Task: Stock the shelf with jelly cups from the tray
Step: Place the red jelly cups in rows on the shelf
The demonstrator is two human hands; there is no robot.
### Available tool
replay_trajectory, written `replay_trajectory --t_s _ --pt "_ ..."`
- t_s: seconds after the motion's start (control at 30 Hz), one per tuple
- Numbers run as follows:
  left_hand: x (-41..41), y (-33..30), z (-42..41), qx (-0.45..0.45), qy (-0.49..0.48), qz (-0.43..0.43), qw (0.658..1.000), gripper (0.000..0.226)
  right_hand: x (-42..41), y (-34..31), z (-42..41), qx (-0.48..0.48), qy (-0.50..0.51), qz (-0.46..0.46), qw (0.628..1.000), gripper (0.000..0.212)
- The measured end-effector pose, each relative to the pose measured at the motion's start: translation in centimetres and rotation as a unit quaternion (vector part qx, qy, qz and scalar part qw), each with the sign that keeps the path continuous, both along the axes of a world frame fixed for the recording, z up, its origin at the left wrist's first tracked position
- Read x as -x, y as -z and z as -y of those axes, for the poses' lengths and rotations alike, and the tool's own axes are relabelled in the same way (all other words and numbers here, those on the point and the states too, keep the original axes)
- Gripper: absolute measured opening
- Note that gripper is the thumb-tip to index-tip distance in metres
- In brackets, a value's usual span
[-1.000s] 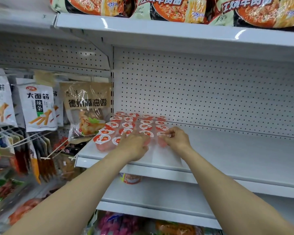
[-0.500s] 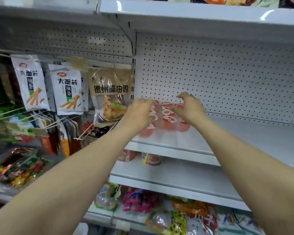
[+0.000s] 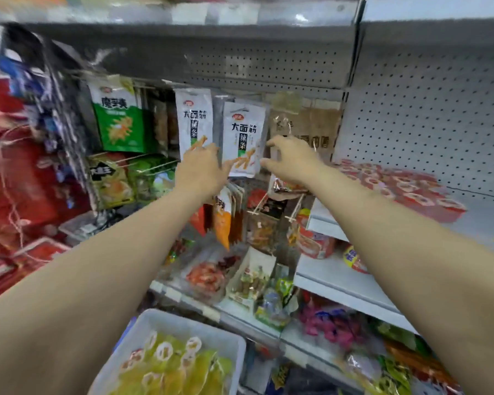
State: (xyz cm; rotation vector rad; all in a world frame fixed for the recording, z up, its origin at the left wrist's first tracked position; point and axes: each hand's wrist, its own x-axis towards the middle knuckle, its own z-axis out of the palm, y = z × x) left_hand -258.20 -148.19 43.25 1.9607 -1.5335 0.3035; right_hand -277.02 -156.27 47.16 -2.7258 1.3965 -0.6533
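We hold both arms stretched out, and neither hand carries anything: the left hand (image 3: 201, 169) has its fingers loosely spread and a little bent, and the right hand (image 3: 293, 163) has thumb and fingers apart as if it has just let go, pinching nothing. The red jelly cups (image 3: 402, 189) stand in close rows on the white shelf (image 3: 482, 223) to the right of our right hand, pushed toward the back wall, probably so more can go in front. Below our left arm is the pale tray (image 3: 183, 326) with yellow-green cups (image 3: 171, 366), so we judge the next reach goes down there. Between and behind the hands hang snack bags (image 3: 244, 138) printed 大面筋 and 辣条; other writing is too blurred to read.
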Motion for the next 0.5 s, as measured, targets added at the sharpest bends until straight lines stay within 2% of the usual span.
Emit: replay_trajectory --t_s 0.27,0.5 --pt "-11.2 4.7 -6.6 -0.059 -0.072 -0.004 0.996 0.05 -13.5 5.7 -3.8 -0.032 -0.084 -0.031 0.995 0.057" --pt "-17.2 13.0 -9.3 -0.135 -0.123 -0.069 0.981 0.049 -20.5 14.7 -4.2 -0.124 -0.136 -0.091 0.979 0.055"
